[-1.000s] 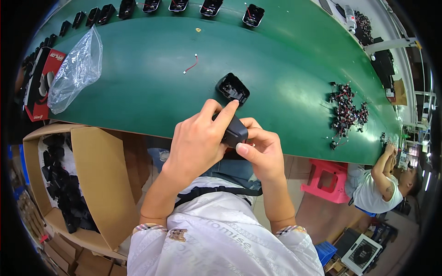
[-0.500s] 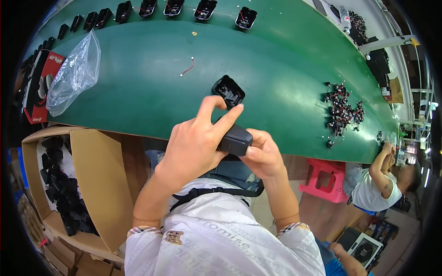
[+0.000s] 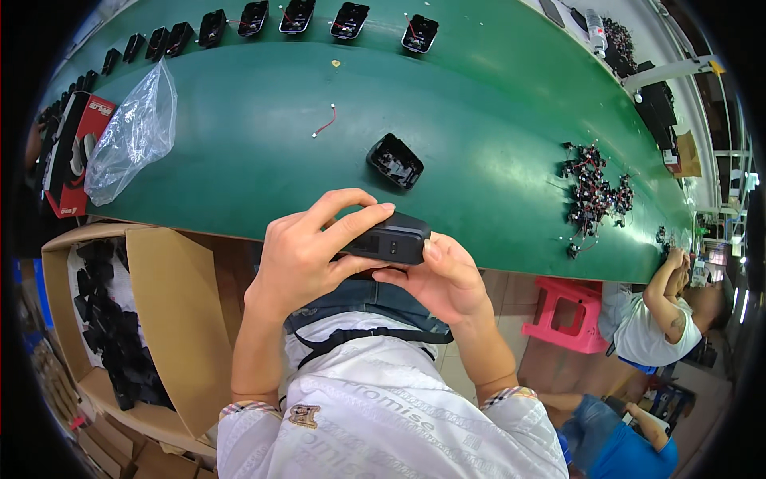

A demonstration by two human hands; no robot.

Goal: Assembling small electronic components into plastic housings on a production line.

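Between my two hands, over the near edge of the green table, I grip a black plastic housing [image 3: 396,241]; a side with small rectangular openings shows. My left hand [image 3: 313,249] wraps its left end, thumb below and fingers over the top. At its right end my right hand [image 3: 448,275] presses with thumb and fingers. Just beyond, an open black shell [image 3: 395,161] lies on the table with its hollow inside showing. Farther off rests a short red cable [image 3: 325,120] with white ends.
A row of black shells with wires [image 3: 349,20] lines the far side of the table [image 3: 255,128]. At left are a clear plastic bag [image 3: 136,132], a red box [image 3: 76,152] and a carton [image 3: 171,319] of black parts. Wired parts [image 3: 590,188] lie right, near a pink stool [image 3: 566,314] and a seated person [image 3: 658,319].
The housing has been turned, so its side with openings now faces up toward me. Both hands have shifted slightly, and a person in blue at lower right has moved.
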